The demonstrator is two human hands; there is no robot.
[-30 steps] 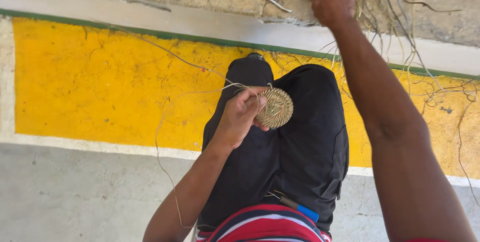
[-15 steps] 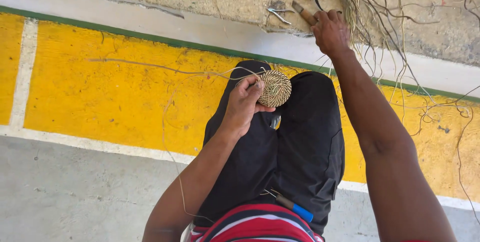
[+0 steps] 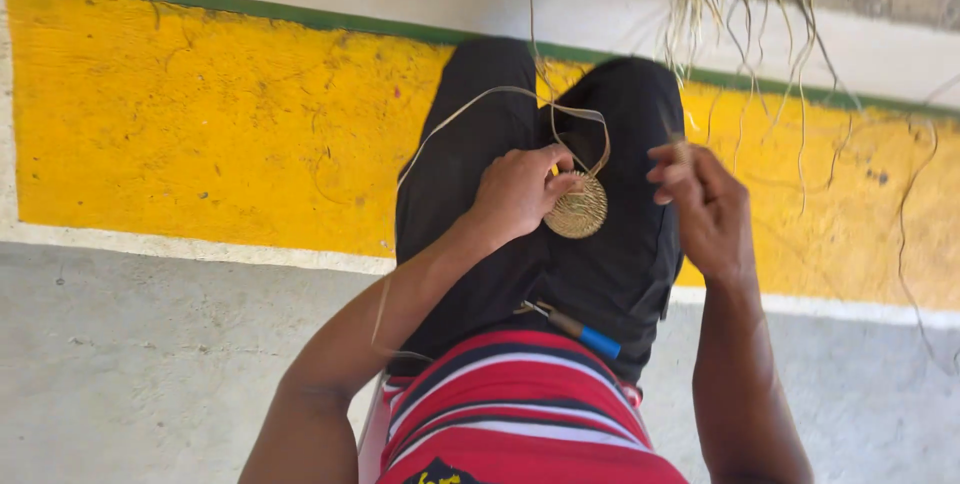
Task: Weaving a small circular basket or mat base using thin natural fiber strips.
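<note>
My left hand (image 3: 520,192) grips a small round woven straw disc (image 3: 578,212) over my lap, on black trousers (image 3: 560,194). A long pale straw strip (image 3: 470,109) loops up from the disc and curves down past my left forearm. My right hand (image 3: 700,206) is beside the disc, to its right, with fingers pinched on a thin straw strand (image 3: 672,134) that runs upward. A tool with a blue handle (image 3: 585,332) lies on my lap against my red striped shirt.
A loose bundle of dry straw strands (image 3: 760,14) hangs over the far ledge at top right. The ground is painted yellow (image 3: 200,124) with a green line and white borders, and grey concrete (image 3: 150,364) lies nearer to me.
My right hand has come back from the far ledge to my lap with a straw strand. The view has tilted down, and the left hand still holds the disc.
</note>
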